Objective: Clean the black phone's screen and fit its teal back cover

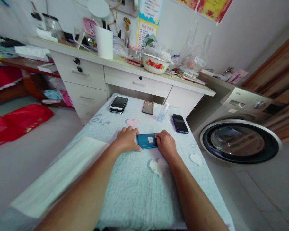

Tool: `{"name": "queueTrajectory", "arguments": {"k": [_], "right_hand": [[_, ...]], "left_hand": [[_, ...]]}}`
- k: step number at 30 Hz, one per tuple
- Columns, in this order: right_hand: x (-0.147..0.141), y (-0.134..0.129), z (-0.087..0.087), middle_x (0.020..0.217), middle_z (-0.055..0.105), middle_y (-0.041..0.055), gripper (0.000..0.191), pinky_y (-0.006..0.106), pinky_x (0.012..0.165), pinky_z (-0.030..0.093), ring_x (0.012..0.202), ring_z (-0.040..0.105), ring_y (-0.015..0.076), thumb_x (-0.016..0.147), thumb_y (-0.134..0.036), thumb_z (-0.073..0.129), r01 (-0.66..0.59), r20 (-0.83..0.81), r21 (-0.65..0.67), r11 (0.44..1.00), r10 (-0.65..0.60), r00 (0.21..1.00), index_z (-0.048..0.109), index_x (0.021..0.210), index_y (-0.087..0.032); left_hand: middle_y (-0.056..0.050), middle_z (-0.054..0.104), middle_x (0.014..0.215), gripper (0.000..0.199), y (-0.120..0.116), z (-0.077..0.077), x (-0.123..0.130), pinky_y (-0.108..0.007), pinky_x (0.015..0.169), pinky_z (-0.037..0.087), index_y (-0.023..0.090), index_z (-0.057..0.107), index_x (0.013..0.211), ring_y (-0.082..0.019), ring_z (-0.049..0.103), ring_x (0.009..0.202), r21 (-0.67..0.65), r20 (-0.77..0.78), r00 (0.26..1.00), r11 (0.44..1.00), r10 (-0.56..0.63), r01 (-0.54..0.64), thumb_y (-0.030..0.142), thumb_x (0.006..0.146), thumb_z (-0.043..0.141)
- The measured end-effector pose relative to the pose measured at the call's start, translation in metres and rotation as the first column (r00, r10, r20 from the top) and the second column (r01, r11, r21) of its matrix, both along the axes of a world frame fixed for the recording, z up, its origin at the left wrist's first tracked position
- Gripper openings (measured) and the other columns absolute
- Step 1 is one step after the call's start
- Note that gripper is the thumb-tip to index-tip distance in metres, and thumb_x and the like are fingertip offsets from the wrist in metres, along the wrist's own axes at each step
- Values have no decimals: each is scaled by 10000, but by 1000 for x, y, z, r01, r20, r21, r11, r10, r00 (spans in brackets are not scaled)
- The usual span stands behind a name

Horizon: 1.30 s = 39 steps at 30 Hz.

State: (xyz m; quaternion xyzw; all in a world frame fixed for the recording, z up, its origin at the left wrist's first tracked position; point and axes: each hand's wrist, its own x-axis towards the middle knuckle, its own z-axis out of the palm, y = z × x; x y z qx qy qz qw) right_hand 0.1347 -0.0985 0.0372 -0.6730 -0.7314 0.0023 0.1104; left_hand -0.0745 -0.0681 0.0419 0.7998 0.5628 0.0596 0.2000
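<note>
A blue smartphone (146, 141) lies back side up on the cloth-covered table, with a small white square label on its back. Around its left end is my left hand (127, 140), thumb at the near edge and fingers at the far edge. My right hand (166, 143) is closed at the phone's right end, its curled fingertips on the back and covering that end. Beyond the phone are an empty phone case (148, 107) and a clear spray bottle (163, 113). A dark phone (180, 124) lies to the right, and stacked phones (118, 104) lie at the far left.
A folded pale cloth or paper (62, 173) covers the table's left side. Behind stands a white desk (86, 77) bearing a flowered enamel bowl (155, 63) and a paper roll (104, 42). To the right is a washing machine (240, 102); a red bag (21, 123) lies on the floor.
</note>
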Motion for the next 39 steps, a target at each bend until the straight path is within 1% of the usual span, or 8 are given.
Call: {"name": "queueTrajectory", "arguments": {"k": [6,10,14,19,25,33,39], "right_hand": [[-4,2,-1,982,616,53,277,236,757,392,917,576,158,959,-215,436,-2,2,-1,1000,2,1000,713,983,-221],[-4,3,2,974,619,47,281,241,755,390,898,580,155,964,-218,435,-18,23,-11,1000,18,1000,716,968,-218],[-1,6,8,980,620,50,289,243,744,389,907,582,156,960,-198,430,-56,78,-52,997,60,995,718,960,-220],[1,11,12,982,621,54,289,249,716,384,906,586,162,956,-202,436,-85,124,-94,992,96,988,724,947,-226],[0,15,8,982,624,51,308,245,723,382,899,588,155,966,-213,418,-54,88,-62,997,59,994,724,939,-226],[0,14,-2,1007,612,55,313,244,751,396,910,584,158,982,-240,405,-15,35,-24,1000,16,999,718,995,-232],[-2,12,-5,1005,614,50,311,240,750,403,913,584,155,989,-247,404,-25,22,-1,1000,26,999,714,1022,-241]], "left_hand": [[-80,541,1186,661,0,0,0,-406,884,416,276,544,1080,-328,468,1148,-2,-9,1000,1000,1,-1,542,511,746],[-81,541,1174,663,1,-2,-1,-410,883,415,273,544,1079,-329,472,1137,5,-4,1000,1000,-7,7,547,509,744],[-76,542,1168,654,1,-3,-1,-402,880,412,281,543,1073,-322,476,1128,12,-2,1000,1000,-7,7,544,510,747],[-82,539,1171,647,1,-2,-1,-419,888,409,277,546,1067,-330,475,1132,9,4,1000,1000,-12,12,551,514,741],[-73,539,1188,647,1,-2,-1,-412,899,407,290,542,1071,-327,465,1153,5,-5,1000,1000,-4,4,547,513,744],[-84,541,1169,656,1,-1,-1,-408,876,416,272,546,1079,-332,475,1133,9,0,1000,1000,-11,11,543,515,744],[-78,544,1187,665,1,-1,0,-402,897,412,285,542,1088,-329,472,1154,-5,-5,1000,1000,0,0,537,510,755]]}}
